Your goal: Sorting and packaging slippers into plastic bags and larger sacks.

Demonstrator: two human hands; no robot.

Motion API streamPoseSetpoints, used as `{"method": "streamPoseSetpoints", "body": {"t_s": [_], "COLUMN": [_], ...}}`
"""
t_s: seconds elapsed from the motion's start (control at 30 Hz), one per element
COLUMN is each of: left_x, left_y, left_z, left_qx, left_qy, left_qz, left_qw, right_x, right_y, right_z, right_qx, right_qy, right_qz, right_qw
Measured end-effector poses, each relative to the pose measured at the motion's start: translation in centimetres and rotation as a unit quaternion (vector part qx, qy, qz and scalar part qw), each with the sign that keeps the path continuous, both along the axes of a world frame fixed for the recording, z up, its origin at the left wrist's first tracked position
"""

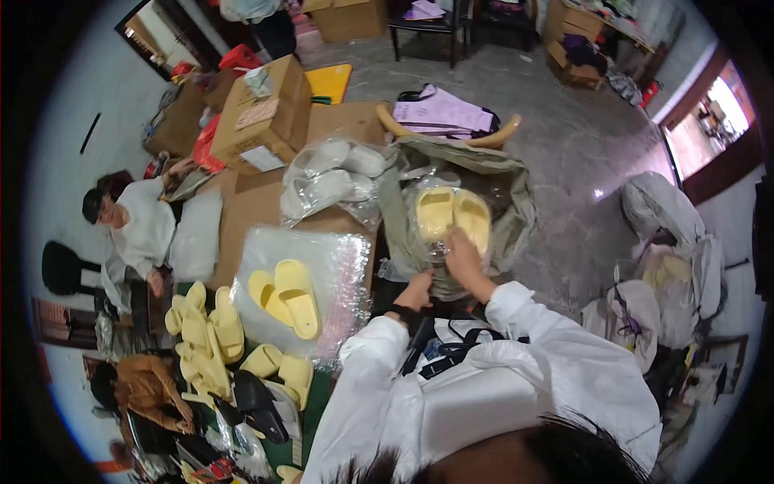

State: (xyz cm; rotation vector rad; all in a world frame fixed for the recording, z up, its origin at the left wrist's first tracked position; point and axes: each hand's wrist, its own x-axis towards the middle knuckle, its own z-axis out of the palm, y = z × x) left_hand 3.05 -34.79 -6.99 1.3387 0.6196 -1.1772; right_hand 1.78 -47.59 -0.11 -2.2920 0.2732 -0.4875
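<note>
A pair of yellow slide slippers [436, 211] in a clear plastic bag is over the mouth of an olive-green sack [516, 181]. My right hand [466, 260] is closed on the near end of the bagged pair. Against the sack's near rim, my left hand [414, 292] is closed on the fabric; its fingertips are partly hidden. Inside the sack, grey slippers show behind the yellow pair. Left of the sack, another yellow pair [296, 298] lies on a stack of clear plastic bags [339, 256].
Bagged white slippers [339, 173] and a cardboard box [266, 113] are on the table. Loose yellow slippers [197, 339] and a black slide [260, 406] lie at lower left. Two people [141, 218] sit along the left. A chair with lilac bags [443, 113] stands behind the sack.
</note>
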Motion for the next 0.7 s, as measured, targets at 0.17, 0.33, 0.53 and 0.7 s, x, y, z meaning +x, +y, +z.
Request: {"method": "streamPoseSetpoints", "body": {"t_s": [0.17, 0.33, 0.53, 0.7], "left_x": [1.1, 2.3, 3.6, 3.3], "left_y": [2.1, 3.8, 3.8, 2.5], "left_z": [2.7, 3.9, 6.9, 8.1], "left_qx": [-0.227, -0.211, -0.197, -0.182], "left_qy": [-0.003, 0.08, 0.106, 0.143], "left_qz": [0.079, 0.08, 0.022, 0.0], "left_qw": [0.971, 0.971, 0.974, 0.973], "right_x": [0.1, 1.3, -5.3, -9.4], "right_y": [-0.9, -2.7, -0.9, -2.1], "right_z": [-4.9, -4.1, 0.8, 0.7], "right_qx": [-0.161, -0.106, -0.021, -0.162], "right_qy": [-0.02, 0.271, 0.021, 0.029], "right_qz": [0.033, 0.061, 0.149, 0.063], "right_qw": [0.986, 0.955, 0.988, 0.984]}}
